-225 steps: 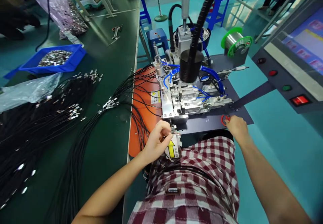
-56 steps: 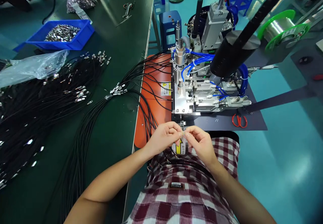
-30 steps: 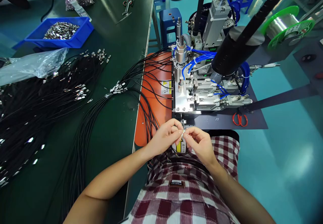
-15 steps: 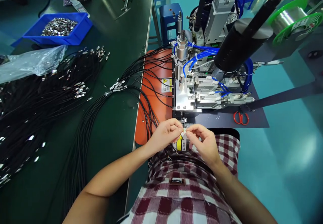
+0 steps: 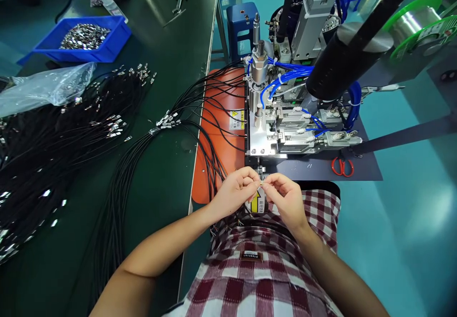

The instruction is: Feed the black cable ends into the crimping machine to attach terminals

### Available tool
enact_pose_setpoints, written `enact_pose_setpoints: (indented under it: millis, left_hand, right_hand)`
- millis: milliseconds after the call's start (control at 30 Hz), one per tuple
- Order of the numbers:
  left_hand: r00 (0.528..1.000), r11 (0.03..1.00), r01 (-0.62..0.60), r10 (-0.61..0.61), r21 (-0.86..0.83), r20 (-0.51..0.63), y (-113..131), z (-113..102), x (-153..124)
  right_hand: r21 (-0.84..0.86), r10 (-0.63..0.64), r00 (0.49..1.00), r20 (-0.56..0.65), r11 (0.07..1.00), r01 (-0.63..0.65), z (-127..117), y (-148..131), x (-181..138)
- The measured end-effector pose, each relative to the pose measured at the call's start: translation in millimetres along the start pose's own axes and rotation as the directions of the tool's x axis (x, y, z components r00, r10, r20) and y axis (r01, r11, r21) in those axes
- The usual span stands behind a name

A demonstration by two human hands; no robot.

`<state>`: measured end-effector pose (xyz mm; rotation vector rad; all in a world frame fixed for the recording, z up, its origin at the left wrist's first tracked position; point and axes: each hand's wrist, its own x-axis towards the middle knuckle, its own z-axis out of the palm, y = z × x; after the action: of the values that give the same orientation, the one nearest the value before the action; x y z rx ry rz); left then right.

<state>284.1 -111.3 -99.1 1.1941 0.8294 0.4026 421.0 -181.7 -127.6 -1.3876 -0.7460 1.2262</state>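
My left hand is closed in a pinch in front of the machine. Its fingertips meet those of my right hand, which is pinched as well. Between them shows the small pale end of a cable, its fine wires mostly covered by the fingers. Black cables run over the orange plate towards my left hand. Below the hands, a few stripped cable ends lie by the checked apron. A label with a yellow arrow sits just under my fingertips.
The metal machine with blue air tubes stands ahead. Red scissors lie on its dark base. On the green table are a bundle of connector-ended cables, a blue bin of metal parts and a plastic bag. A solder spool hangs right.
Both hands stay pinched together at the same spot, with only slight finger movement; the pale end between them is more covered now. The whole view has shifted a little.
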Motion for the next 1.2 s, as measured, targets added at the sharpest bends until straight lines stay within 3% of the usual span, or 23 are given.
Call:
enact_pose_setpoints:
  millis: [267,1200]
  left_hand:
    - [1.0,0.999,-0.005,0.004,-0.053,-0.025,-3.6,0.3,-0.8]
    - [0.999,0.999,-0.042,0.042,-0.022,-0.018,-5.7,2.1,-0.4]
  right_hand:
    - [0.049,0.037,0.998,0.044,0.998,-0.039,3.3,2.1,-1.4]
    - [0.126,0.06,0.998,0.03,0.99,-0.064,3.9,1.6,-3.6]
